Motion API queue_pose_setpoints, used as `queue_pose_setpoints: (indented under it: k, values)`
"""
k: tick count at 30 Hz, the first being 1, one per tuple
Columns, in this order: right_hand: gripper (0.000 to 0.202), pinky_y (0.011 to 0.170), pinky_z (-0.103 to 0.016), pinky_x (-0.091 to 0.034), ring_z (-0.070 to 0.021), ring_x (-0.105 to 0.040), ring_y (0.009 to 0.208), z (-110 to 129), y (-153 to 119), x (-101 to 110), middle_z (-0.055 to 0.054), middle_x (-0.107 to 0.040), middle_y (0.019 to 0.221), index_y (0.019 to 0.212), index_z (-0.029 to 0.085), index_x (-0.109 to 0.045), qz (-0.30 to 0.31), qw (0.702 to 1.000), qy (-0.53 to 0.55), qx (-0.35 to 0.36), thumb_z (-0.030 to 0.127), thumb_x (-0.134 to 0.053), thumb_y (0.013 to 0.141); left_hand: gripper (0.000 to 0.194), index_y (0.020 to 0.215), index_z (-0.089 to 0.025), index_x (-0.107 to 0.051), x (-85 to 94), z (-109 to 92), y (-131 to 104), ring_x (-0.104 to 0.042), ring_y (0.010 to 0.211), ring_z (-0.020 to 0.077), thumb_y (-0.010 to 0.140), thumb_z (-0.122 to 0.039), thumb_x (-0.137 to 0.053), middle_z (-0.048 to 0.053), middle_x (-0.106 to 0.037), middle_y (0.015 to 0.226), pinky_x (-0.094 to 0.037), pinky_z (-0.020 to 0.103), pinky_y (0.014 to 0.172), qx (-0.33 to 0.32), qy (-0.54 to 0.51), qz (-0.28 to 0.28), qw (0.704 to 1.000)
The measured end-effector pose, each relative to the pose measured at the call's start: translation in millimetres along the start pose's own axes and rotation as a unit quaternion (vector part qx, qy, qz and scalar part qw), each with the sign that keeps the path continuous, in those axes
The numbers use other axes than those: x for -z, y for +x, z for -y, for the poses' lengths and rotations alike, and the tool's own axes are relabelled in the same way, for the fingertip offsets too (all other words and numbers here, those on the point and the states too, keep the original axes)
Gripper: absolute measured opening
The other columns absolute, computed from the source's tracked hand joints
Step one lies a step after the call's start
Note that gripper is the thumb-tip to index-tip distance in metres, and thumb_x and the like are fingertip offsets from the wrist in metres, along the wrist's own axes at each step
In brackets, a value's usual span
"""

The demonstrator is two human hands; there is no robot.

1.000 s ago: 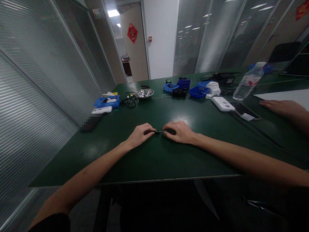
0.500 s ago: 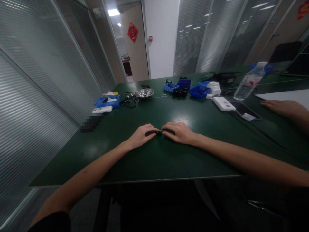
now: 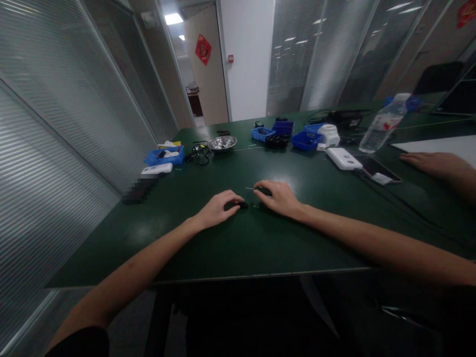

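Observation:
My left hand (image 3: 218, 208) is closed, with thumb and fingertips pinching a small black part (image 3: 243, 205) just above the green table (image 3: 238, 243). Its exact kind is too small to make out. To its right, my right hand (image 3: 278, 198) is closed round the dark handle of what looks like a slim screwdriver (image 3: 250, 188). The thin metal shaft points left, above the black part and apart from it. Most of the handle is hidden by my fingers. Tiny pale specks show on the tabletop between my hands.
Blue trays (image 3: 165, 156), a cable (image 3: 201, 154) and a metal bowl (image 3: 222, 144) stand back left. More blue bins (image 3: 307, 141) are at the back. A white power bank (image 3: 342, 158), phone (image 3: 379, 167) and water bottle (image 3: 385, 124) lie right, near another person's hand (image 3: 439, 163).
My right hand has moved slightly up and right, drawing the screwdriver away from the black part, so its shaft now shows. My left hand stays put, still pinching the part.

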State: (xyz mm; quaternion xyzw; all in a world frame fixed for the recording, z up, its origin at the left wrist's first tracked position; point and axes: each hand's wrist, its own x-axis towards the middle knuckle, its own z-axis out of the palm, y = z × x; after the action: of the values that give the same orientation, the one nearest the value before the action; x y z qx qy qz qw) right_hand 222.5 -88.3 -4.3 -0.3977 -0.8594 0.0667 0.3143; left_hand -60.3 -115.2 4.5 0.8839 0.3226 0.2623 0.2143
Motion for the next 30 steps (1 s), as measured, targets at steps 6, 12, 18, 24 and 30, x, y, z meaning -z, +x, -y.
queue_pose_setpoints:
  k: [6,12,18,24,30]
  values:
    - [0.027,0.081,-0.035,-0.051,-0.0242,-0.073,0.091,2,0,0,-0.008,-0.079,0.109,0.118,0.021,-0.072,-0.003,1.0,0.006,-0.006,0.04,-0.056,0.106,0.016,0.114,-0.021,-0.071,-12.6,-26,5,-0.063,0.113,0.0229,0.1,-0.027,-0.065,0.008,-0.069,0.117,-0.052,0.041,0.102,-0.034,0.027,0.017,0.999]
    - [0.026,0.08,-0.035,-0.051,-0.0234,-0.073,0.09,5,0,3,-0.008,-0.079,0.107,0.115,0.021,-0.072,-0.008,1.0,0.012,-0.006,0.039,-0.057,0.106,0.016,0.115,-0.02,-0.067,-33.9,-36,28,-0.065,0.11,0.0248,0.101,-0.025,-0.063,0.009,-0.071,0.116,-0.054,0.042,0.099,-0.028,0.061,0.035,0.997]
    - [0.028,0.079,-0.035,-0.052,-0.0239,-0.073,0.09,3,0,4,-0.009,-0.079,0.109,0.117,0.021,-0.072,-0.003,1.0,0.011,0.001,0.041,-0.056,0.106,0.022,0.123,-0.021,-0.068,-12.9,-4,22,-0.067,0.11,0.0242,0.103,-0.027,-0.059,0.009,-0.073,0.119,-0.054,0.043,0.099,-0.015,0.075,0.022,0.997]
    - [0.029,0.079,-0.036,-0.053,-0.0237,-0.073,0.09,3,-1,4,-0.008,-0.079,0.11,0.119,0.02,-0.072,0.002,1.0,0.012,0.0,0.041,-0.056,0.106,0.034,0.128,-0.02,-0.072,63.3,88,-12,-0.07,0.104,0.0251,0.096,-0.03,-0.064,0.009,-0.075,0.118,-0.055,0.041,0.096,0.16,0.146,-0.079,0.973]
    - [0.03,0.079,-0.036,-0.053,-0.0225,-0.072,0.089,2,0,4,-0.007,-0.079,0.109,0.119,0.02,-0.072,0.004,1.0,0.014,0.008,0.042,-0.055,0.107,0.032,0.117,-0.019,-0.079,134.1,163,-63,-0.07,0.111,0.0286,0.09,-0.027,-0.064,0.011,-0.077,0.12,-0.051,0.04,0.105,0.302,0.263,-0.14,0.906]
